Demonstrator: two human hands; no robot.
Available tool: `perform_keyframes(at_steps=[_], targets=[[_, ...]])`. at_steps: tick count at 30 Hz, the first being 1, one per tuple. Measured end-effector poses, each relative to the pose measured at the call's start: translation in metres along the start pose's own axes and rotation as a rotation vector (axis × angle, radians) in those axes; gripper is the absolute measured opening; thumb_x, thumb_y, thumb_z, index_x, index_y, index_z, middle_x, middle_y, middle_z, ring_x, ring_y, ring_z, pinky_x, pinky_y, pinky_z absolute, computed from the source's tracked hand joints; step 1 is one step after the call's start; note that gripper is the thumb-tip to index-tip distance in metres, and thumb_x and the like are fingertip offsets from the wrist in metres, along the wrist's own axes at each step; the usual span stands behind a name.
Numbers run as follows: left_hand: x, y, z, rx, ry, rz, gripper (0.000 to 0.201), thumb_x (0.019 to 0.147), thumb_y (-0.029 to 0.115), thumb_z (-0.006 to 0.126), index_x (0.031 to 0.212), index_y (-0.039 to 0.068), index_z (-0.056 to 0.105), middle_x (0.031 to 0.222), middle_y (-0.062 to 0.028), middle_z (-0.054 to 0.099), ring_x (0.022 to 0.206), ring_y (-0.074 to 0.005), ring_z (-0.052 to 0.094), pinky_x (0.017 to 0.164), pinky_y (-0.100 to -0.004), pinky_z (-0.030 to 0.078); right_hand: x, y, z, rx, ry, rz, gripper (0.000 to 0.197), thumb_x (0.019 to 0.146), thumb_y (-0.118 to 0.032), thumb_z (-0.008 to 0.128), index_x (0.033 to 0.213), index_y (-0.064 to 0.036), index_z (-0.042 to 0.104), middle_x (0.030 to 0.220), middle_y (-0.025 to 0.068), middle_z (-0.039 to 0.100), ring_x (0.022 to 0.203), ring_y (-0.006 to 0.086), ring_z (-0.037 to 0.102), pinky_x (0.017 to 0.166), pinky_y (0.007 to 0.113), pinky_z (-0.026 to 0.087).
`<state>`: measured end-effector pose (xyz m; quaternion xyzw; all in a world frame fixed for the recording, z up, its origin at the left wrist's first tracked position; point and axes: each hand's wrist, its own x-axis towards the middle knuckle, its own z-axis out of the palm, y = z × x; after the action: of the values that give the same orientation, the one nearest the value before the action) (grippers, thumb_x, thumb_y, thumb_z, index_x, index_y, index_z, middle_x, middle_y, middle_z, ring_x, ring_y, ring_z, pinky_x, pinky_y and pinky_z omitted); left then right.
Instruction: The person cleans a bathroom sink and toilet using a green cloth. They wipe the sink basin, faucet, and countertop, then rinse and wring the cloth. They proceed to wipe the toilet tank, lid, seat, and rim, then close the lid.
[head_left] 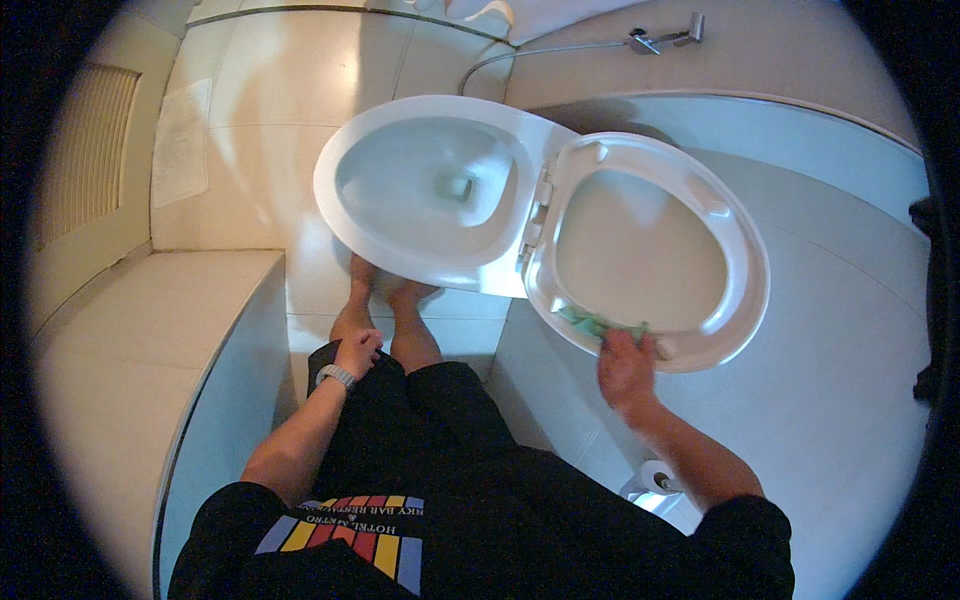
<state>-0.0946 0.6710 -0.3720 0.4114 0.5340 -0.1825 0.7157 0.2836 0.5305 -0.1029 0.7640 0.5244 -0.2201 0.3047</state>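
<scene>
My right hand point(627, 368) is closed on a light green cloth point(585, 320). It presses the cloth to the near lower rim of the raised white toilet seat point(745, 265). Behind the seat ring leans the raised lid point(640, 255), seen through the opening. To the left is the white toilet bowl point(335, 225), with a little water at its drain. My left hand point(358, 352), with a watch on the wrist, rests by my knee on the dark shorts; its fingers are curled in, and I make out nothing in them.
A hand sprayer point(643, 42) with a metal hose hangs on the far wall. Near my right forearm is a toilet paper roll point(657, 476) on a holder. A tiled ledge point(150, 330) runs along the left, below a louvered door panel point(90, 150). My bare feet stand beside the bowl.
</scene>
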Motion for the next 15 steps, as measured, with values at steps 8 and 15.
perform_keyframes(at_steps=[8,15], targets=[[-0.01,-0.005,0.001,-0.081,0.031,-0.004,0.025,0.094,0.026,0.054,0.099,0.005,0.066,0.077,-0.0013,0.063,0.062,-0.0097,0.057,0.055,-0.0254,0.048,0.126,-0.064,0.056,0.069,-0.098,-0.176,0.022,0.082,-0.013,0.052,0.093,-0.002,0.068,0.103,0.0138,0.059,0.1,0.0276,0.054,0.096,0.047,0.037],[-0.02,0.01,0.001,0.102,0.03,0.014,0.028,0.094,0.027,0.054,0.1,0.003,0.066,0.079,-0.0043,0.065,0.062,-0.0107,0.059,0.055,-0.0259,0.048,0.135,-0.072,0.133,-0.297,-0.107,-0.26,0.024,0.083,-0.013,0.053,0.095,-0.0059,0.072,0.104,0.0129,0.061,0.105,0.0291,0.051,0.096,0.045,0.033]])
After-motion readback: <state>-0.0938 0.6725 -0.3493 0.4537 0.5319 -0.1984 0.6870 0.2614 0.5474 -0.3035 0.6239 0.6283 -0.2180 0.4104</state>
